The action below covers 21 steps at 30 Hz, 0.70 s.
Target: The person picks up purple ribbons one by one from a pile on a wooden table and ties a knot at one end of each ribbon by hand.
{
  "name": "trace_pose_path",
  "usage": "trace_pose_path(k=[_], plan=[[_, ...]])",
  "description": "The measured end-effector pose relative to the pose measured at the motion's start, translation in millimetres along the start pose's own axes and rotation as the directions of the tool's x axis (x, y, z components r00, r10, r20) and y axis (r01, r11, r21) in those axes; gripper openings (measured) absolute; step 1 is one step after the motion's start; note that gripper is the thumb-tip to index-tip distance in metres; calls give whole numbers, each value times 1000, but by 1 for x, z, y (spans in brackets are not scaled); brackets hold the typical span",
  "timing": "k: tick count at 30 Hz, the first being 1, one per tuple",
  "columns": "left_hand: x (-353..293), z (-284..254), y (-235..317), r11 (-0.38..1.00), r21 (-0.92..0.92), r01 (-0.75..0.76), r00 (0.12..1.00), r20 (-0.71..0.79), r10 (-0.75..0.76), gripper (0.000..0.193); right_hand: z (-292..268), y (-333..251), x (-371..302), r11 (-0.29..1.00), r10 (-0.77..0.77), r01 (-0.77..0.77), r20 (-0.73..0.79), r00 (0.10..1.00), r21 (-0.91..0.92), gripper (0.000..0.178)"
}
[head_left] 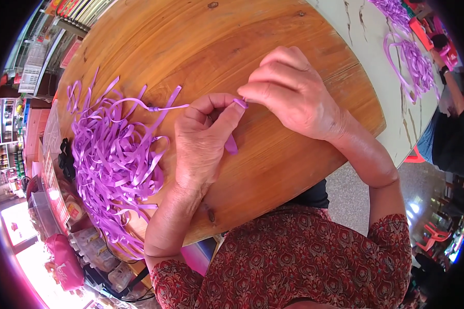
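Over the wooden table, my left hand [206, 136] is closed on a purple ribbon [232, 145], pinching a small fold of it between thumb and forefinger. One end of the ribbon hangs below that hand, and a strand runs left from it toward the pile. Close beside the fold, my right hand [296, 95] has thumb and forefinger pressed together. What lies between those fingertips is too small to make out. To the left of my left hand spreads a big tangled pile of purple ribbons [113, 154], some with small knots or bands.
The wooden table [294, 170] has a curved edge near my body. Beyond it on the right, a pale marbled table [366, 31] bears more purple ribbons [415, 64]. Another person's arm [453, 90] shows at far right. Packed shelves [36, 67] and bags [66, 262] stand left.
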<state>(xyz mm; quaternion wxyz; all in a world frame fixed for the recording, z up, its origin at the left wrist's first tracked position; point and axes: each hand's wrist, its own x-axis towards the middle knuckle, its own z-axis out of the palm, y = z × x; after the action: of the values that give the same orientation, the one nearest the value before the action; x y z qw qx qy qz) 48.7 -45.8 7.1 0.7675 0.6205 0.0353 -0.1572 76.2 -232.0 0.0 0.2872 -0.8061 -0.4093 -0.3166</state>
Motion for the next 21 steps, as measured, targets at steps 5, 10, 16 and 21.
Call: trace_pose_path(k=[5,10,16,21], plan=[[-1,2,-2,997,-40,-64,997,-39,63,8,-5,-6,6,965,164,-152,-39,986,215,20],[-2,5,-3,993,32,-114,993,-40,115,8,-5,-11,6,936,226,-226,33,974,270,17],[0,2,-8,965,41,-260,964,65,257,5,-13,-18,7,794,418,-433,134,898,426,5],[2,-1,-11,916,-81,-393,894,201,401,7,-17,-20,9,-12,616,-728,579,534,685,10]])
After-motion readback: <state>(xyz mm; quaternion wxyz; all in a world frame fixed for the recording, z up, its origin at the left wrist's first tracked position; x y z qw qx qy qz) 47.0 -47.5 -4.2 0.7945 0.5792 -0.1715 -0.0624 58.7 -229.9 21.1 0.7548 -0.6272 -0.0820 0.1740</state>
